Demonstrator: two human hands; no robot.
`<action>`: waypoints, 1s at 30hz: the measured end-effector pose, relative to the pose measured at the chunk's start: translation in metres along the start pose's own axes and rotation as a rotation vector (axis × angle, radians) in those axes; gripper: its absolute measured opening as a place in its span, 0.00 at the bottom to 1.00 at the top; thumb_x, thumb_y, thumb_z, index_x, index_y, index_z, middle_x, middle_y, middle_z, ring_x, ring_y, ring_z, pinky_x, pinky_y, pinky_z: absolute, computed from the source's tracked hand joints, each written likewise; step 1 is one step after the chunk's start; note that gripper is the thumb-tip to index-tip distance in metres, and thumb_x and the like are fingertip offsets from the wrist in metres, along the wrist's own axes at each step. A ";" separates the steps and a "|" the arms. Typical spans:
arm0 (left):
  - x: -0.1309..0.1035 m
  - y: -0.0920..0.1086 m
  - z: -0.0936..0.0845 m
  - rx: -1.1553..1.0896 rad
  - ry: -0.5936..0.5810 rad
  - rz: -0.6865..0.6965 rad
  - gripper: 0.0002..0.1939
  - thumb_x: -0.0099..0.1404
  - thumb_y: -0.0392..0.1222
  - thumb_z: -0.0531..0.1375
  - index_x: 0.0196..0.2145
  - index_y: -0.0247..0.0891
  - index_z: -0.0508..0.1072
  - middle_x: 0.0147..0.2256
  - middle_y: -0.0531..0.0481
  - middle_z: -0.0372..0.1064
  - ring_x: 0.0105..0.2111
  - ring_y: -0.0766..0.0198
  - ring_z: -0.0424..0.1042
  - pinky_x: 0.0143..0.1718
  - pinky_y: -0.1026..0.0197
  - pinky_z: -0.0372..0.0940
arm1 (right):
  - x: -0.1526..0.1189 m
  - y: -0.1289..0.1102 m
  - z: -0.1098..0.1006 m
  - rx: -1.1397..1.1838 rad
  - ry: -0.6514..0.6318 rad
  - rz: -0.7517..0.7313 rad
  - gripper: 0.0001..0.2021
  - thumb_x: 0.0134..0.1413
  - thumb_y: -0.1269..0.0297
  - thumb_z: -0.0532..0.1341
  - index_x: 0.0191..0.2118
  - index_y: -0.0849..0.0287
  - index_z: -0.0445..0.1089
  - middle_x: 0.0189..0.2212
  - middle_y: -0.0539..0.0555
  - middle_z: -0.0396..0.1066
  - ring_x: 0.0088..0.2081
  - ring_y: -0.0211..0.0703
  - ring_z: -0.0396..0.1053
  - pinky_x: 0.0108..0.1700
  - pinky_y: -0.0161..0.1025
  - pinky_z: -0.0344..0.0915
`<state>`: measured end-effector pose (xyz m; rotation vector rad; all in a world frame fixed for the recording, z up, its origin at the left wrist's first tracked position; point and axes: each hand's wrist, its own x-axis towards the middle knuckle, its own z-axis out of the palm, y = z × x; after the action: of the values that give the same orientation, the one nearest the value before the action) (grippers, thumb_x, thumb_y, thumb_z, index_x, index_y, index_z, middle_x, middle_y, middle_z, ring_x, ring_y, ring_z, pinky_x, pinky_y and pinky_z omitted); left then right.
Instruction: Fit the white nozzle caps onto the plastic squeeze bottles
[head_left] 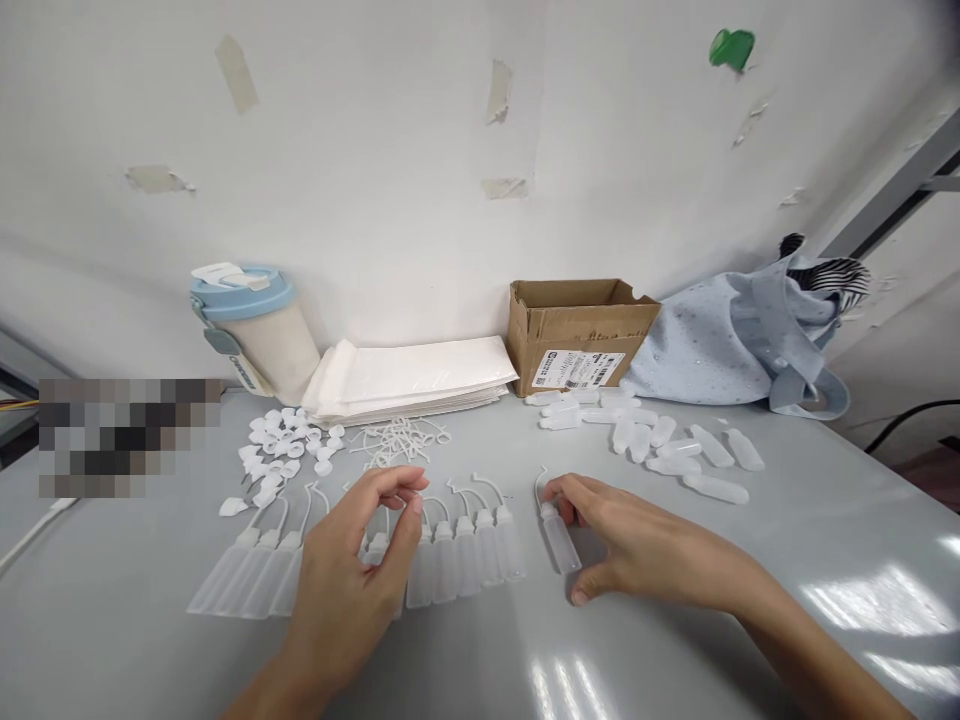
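Observation:
My left hand (358, 570) hovers over a row of small translucent squeeze bottles (465, 560) with thin white curved strips at their necks. Its thumb and fingers curve toward each other with a gap between them, holding nothing visible. Farther right, my right hand (619, 535) is beside a single squeeze bottle (560, 542) that also has a curved strip on top. The fingers reach the neck of this bottle, while the thumb stays apart near its base; whether the fingertips touch it is unclear. My left hand hides the middle of the row.
Small white caps (281, 440) and loose white ring strips (401, 440) lie behind the row. Several loose bottles (679, 450) are scattered at right. Along the wall stand a blue-lidded cup (266, 330), white packets (420, 370), a cardboard box (577, 335) and a light-blue bag (697, 335).

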<state>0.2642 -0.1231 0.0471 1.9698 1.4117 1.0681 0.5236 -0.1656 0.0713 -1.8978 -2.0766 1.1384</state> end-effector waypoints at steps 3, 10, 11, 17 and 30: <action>0.000 0.001 0.001 -0.008 0.001 -0.006 0.08 0.64 0.45 0.56 0.40 0.47 0.70 0.37 0.52 0.73 0.37 0.62 0.71 0.18 0.71 0.64 | 0.000 0.002 0.001 0.005 0.007 0.000 0.22 0.39 0.66 0.68 0.42 0.54 0.61 0.39 0.49 0.63 0.42 0.46 0.64 0.42 0.39 0.59; 0.000 0.003 0.000 0.003 0.000 -0.009 0.08 0.64 0.46 0.55 0.40 0.47 0.70 0.37 0.52 0.73 0.37 0.62 0.71 0.16 0.72 0.63 | -0.001 0.000 0.001 0.054 0.021 -0.018 0.24 0.40 0.68 0.68 0.46 0.53 0.62 0.39 0.48 0.64 0.43 0.45 0.63 0.45 0.38 0.59; 0.000 0.003 0.000 0.004 0.002 -0.006 0.08 0.64 0.46 0.55 0.40 0.47 0.70 0.37 0.52 0.73 0.37 0.62 0.71 0.18 0.71 0.64 | -0.001 -0.001 0.001 0.061 0.023 -0.017 0.25 0.40 0.67 0.68 0.47 0.53 0.62 0.40 0.48 0.64 0.44 0.45 0.63 0.45 0.38 0.59; 0.000 0.001 0.001 0.016 0.011 0.026 0.08 0.64 0.45 0.55 0.40 0.46 0.70 0.37 0.52 0.73 0.37 0.62 0.72 0.24 0.68 0.68 | -0.001 -0.001 0.003 0.034 0.031 -0.043 0.29 0.41 0.64 0.68 0.52 0.53 0.61 0.41 0.49 0.64 0.44 0.46 0.64 0.46 0.39 0.60; -0.001 0.001 0.000 -0.022 -0.012 -0.014 0.08 0.64 0.45 0.56 0.40 0.46 0.70 0.37 0.50 0.73 0.38 0.60 0.71 0.16 0.72 0.63 | -0.001 0.001 0.002 -0.048 0.039 -0.044 0.22 0.43 0.66 0.67 0.46 0.54 0.63 0.42 0.50 0.63 0.44 0.46 0.64 0.44 0.39 0.60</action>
<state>0.2647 -0.1247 0.0473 1.9454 1.3995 1.0590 0.5230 -0.1674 0.0695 -1.8693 -2.1322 1.0437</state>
